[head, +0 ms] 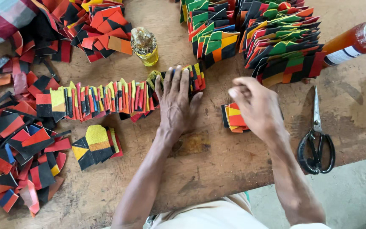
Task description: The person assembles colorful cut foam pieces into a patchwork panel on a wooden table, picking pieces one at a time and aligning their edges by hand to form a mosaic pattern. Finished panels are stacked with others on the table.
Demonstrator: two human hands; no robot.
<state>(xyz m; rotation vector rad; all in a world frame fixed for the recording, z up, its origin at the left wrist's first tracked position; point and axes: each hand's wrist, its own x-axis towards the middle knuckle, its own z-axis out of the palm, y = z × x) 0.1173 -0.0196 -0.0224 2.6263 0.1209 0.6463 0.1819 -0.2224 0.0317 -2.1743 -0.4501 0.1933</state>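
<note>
From the head view, my left hand (175,104) lies flat, fingers spread and holding nothing, pressed on the right end of a long row of coloured pieces (119,99) standing on edge across the tabletop (217,161). My right hand (257,106) is curled loosely over a small stack (233,118) of red, yellow and black pieces just right of the row; I cannot tell whether its grip pinches one. Scissors (316,146) lie further right, a small jar (145,46) stands behind the row, and loose scraps (18,144) spread to the left.
</note>
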